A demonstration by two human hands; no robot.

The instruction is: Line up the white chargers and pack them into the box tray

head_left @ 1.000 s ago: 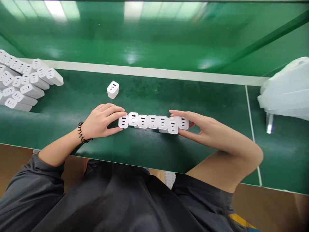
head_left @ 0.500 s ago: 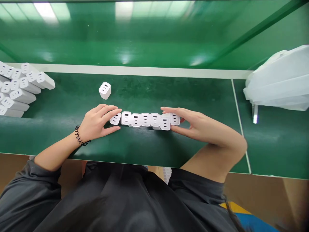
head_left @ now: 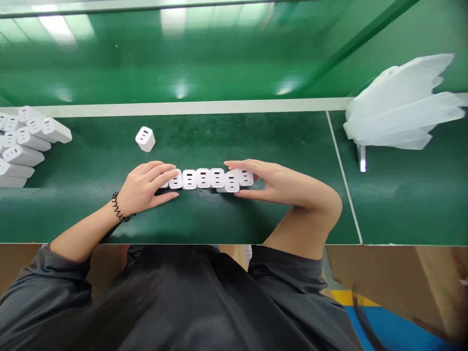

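Observation:
Several white USB chargers (head_left: 203, 178) stand side by side in a row on the green table, port faces up. My left hand (head_left: 144, 186) closes round the row's left end, fingers along the far side and thumb along the near side, partly hiding the end charger. At the other end, my right hand (head_left: 268, 181) has its fingers and thumb round the last chargers. One charger (head_left: 231, 183) near that end sits closer to me than its neighbours. Behind my left hand, a single white charger (head_left: 145, 140) stands apart.
A stacked pile of white chargers (head_left: 25, 157) lies at the far left. White plastic bags or sheets (head_left: 398, 109) hang over a metal bracket (head_left: 361, 158) on the right. A pale strip (head_left: 219, 106) edges the table's back, below a green panel.
The leftmost charger, tilted and slightly apart before, now stands straighter against the row. My hands are closer together. The whole view has shifted a little.

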